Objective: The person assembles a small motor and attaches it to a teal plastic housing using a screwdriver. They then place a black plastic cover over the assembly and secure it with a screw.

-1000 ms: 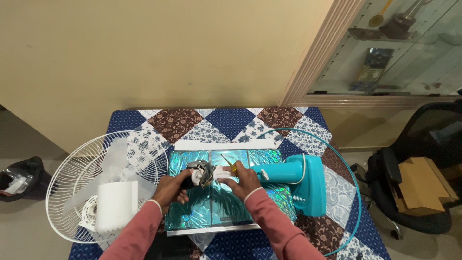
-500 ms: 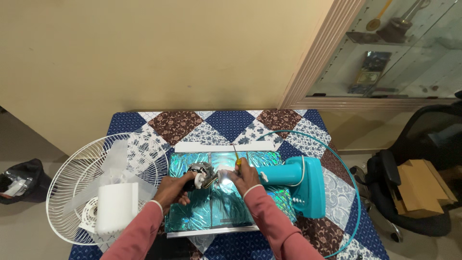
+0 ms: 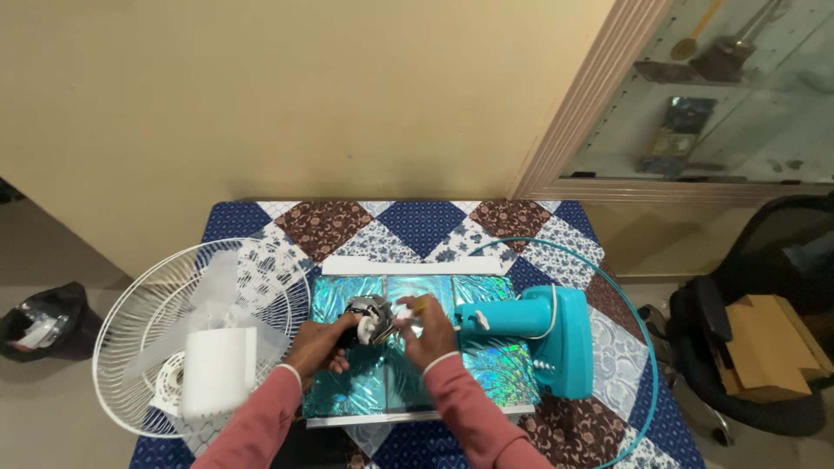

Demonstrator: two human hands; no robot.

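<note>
A small metal fan motor lies on a shiny teal board on the table. My left hand grips the motor from the left. My right hand is closed around a yellow-handled screwdriver and presses against the motor's white end piece. The teal fan body lies on its side just right of my right hand, with a white cord across it.
A white wire fan guard with clear blades and a white cylinder overhangs the table's left edge. A teal hoop rings the fan body. A white strip lies behind the board. A black office chair holding cardboard stands right; a black bag lies left.
My right hand has closed in on the motor and tilted the screwdriver down, so its shaft no longer sticks up. The left hand keeps its grip. The view shifted slightly.
</note>
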